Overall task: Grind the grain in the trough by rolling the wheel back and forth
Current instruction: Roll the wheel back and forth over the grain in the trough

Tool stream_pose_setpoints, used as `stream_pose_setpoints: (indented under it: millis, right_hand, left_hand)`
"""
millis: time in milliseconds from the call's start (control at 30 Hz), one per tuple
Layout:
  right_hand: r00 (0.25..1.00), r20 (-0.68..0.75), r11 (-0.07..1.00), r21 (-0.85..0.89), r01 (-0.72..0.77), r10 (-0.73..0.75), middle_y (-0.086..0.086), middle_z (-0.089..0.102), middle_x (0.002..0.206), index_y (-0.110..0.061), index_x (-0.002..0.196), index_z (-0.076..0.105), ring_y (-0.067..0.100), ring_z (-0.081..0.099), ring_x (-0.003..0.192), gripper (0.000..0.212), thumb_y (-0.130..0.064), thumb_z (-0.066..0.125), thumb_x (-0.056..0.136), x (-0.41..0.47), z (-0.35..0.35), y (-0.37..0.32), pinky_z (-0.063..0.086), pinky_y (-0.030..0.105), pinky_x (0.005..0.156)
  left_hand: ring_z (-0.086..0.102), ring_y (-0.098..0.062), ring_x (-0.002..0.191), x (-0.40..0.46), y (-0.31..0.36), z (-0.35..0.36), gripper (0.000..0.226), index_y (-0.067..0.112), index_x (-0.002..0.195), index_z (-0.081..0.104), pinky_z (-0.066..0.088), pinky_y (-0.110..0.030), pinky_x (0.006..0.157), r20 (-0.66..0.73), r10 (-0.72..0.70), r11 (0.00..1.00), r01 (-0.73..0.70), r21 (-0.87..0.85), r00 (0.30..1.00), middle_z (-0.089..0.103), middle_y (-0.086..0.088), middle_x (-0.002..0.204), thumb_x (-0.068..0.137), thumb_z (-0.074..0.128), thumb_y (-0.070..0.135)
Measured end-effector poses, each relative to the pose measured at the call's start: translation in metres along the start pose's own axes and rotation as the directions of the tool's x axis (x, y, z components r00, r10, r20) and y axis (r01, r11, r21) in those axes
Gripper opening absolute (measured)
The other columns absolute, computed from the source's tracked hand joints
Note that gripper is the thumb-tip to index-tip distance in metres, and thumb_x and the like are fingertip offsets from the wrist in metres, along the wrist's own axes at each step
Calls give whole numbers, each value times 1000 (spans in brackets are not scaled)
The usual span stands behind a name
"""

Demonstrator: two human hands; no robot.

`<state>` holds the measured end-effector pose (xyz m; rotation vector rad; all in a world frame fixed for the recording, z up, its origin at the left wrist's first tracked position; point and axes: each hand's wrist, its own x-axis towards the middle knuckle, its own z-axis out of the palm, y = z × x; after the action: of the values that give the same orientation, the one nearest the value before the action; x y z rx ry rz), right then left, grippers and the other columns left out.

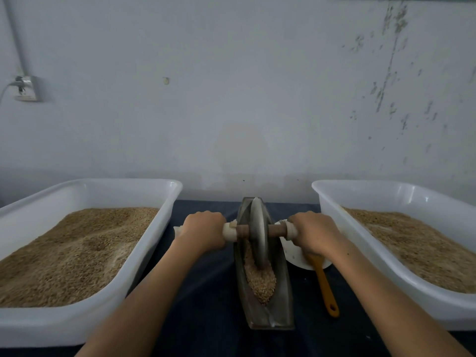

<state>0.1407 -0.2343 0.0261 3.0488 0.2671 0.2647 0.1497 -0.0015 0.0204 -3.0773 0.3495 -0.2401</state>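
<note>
Trough [265,300] lies between two tubs [85,323]; wheel [258,233] stands in it.

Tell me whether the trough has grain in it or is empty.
It has grain: a tan heap lies in the trough on the near side of the wheel.

The wheel [258,231] is gray and dull. The trough [268,300] is dark gray. The grain [260,279] in it is light brown with tiny pale specks. The axle [277,230] is brown wood with cream white ends. Two big tubs, left [85,323] and right [386,276], are white and hold tan grain. The table cloth [206,292] is dark blue. A brush handle [326,287] is orange yellow. The bowl [293,253] is white. The wall [231,86] is pale gray with dark chipped marks.
</note>
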Motion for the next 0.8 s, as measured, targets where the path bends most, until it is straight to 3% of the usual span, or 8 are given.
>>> stream_pose_setpoints:
  millis: [67, 167, 233, 333, 533, 667, 800]
  right_hand:
    - [996, -92, 1000, 8, 4, -3, -7, 58, 81, -31, 74, 45, 12, 53, 71, 20, -23, 56, 89, 0, 4, -1, 40, 27, 68]
    - [997, -76, 1000, 6, 8, -8, -6, 59, 83, -31, 76, 47, 12, 53, 71, 17, -24, 56, 90, 1, 4, 0, 39, 27, 68]
    - [1000, -9, 1000, -6, 3, -3, -5, 59, 85, -28, 88, 54, 12, 53, 73, 5, -26, 59, 89, 2, 3, 1, 39, 26, 68]
    - [979, 201, 1000, 11, -17, 14, -4, 60, 87, -23, 102, 61, 14, 58, 80, 20, -28, 68, 84, 3, -5, 3, 43, 26, 70]
    - [937, 350, 997, 75, -27, -1, -3, 62, 80, -28, 80, 55, 12, 61, 73, 19, -26, 74, 80, 3, -10, 6, 46, 23, 62]
    - [946, 325, 995, 94, -22, -10, -3, 64, 85, -29, 81, 56, 13, 62, 80, 17, -25, 72, 81, 5, -7, 8, 46, 23, 64]
    - [976, 218, 998, 61, -24, 10, -6, 62, 81, -29, 82, 57, 10, 60, 73, 10, -27, 67, 83, 7, 0, 8, 39, 21, 57]
  left_hand:
    - [55, -14, 76, -1, 0, 2, 16, 23, 87, 55, 44, -29, 69, -48, -4, 1000, 4, 8, 999, 61, 4, 85, 80, 65, 34]
    - [55, -14, 76, -2, 0, 3, 16, 22, 87, 54, 44, -29, 70, -62, 1, 1000, -1, 12, 998, 62, 3, 87, 82, 63, 33]
    - [57, -15, 79, -3, 0, 1, 19, 19, 93, 59, 46, -29, 71, -35, 3, 1000, -3, 11, 999, 63, 2, 89, 82, 64, 33]
    - [61, -18, 89, -3, 0, -3, 29, 18, 105, 61, 47, -31, 77, 74, 15, 1000, -14, -9, 997, 65, -1, 97, 81, 67, 33]
    - [60, -16, 83, -1, -3, -7, 36, 18, 108, 62, 47, -31, 74, 235, 18, 998, -3, -64, 972, 63, 2, 90, 77, 72, 34]
    - [54, -14, 76, -1, 0, -6, 33, 21, 104, 61, 40, -30, 68, 140, 11, 1000, -9, -12, 990, 54, 7, 80, 76, 71, 36]
    - [52, -15, 73, 0, 4, -4, 23, 21, 97, 62, 39, -30, 66, 1, 3, 999, -3, 50, 1000, 53, 7, 76, 78, 67, 34]
